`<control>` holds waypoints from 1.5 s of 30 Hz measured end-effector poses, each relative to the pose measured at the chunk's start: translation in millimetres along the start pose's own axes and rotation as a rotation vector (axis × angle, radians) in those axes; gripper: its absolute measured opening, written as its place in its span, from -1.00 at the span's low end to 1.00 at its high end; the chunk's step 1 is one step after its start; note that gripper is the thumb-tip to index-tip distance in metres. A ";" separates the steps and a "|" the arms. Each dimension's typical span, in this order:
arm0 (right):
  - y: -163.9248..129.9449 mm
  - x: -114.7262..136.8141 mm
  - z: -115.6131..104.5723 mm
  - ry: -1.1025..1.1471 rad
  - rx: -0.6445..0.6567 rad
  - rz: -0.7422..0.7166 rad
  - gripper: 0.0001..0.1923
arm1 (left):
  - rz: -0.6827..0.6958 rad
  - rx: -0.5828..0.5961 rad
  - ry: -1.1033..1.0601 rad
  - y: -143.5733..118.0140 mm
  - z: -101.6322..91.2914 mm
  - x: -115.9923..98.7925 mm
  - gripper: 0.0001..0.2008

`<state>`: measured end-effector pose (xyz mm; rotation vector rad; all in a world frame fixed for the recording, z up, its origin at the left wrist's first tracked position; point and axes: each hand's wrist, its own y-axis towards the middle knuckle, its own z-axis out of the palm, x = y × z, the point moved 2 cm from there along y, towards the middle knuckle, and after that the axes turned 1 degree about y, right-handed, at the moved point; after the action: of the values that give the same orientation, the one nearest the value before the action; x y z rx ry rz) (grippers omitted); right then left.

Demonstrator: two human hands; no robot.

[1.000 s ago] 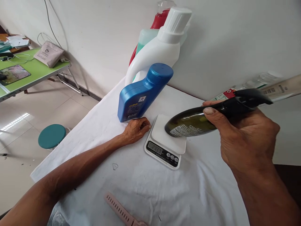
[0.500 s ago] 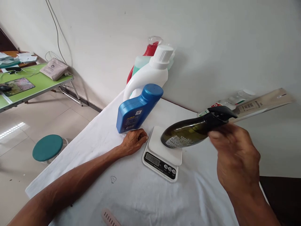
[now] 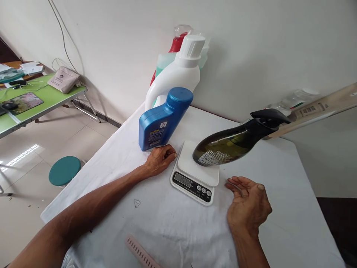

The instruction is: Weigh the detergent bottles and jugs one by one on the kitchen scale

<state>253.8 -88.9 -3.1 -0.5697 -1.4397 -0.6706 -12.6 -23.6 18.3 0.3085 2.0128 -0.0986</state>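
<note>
Right hand (image 3: 247,206) nearest, lying empty on the white cloth (image 3: 156,230) with fingers loosely spread, just beside the scale (image 3: 195,175); left hand (image 3: 160,159) curled empty at its far side; dark green spray bottle (image 3: 234,143) stands on the scale platform, blue bottle (image 3: 161,121) behind.
</note>
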 end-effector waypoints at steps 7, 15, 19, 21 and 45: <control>1.8 -1.7 -1.9 -0.026 0.035 -0.003 -0.50 | 0.014 0.001 -0.028 0.8 1.8 2.5 -0.83; 1.1 -5.0 -3.1 -0.057 0.079 -0.045 -0.50 | 0.035 0.001 -0.033 1.3 3.0 4.3 -0.83; 0.9 -6.0 -3.7 -0.072 0.090 -0.047 -0.50 | 0.034 -0.001 -0.030 1.0 2.5 4.6 -0.83; 0.5 -6.1 -3.9 -0.073 0.097 -0.048 -0.50 | 0.031 0.000 -0.025 0.8 2.3 4.5 -0.83; 1.0 95.8 30.6 -0.212 0.461 -0.364 -0.15 | 0.009 -0.011 -0.038 0.4 2.1 3.3 -0.80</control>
<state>234.2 -73.3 94.3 -0.0148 -1.8505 -0.5418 -12.1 -23.1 14.4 0.3070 1.9736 -0.0871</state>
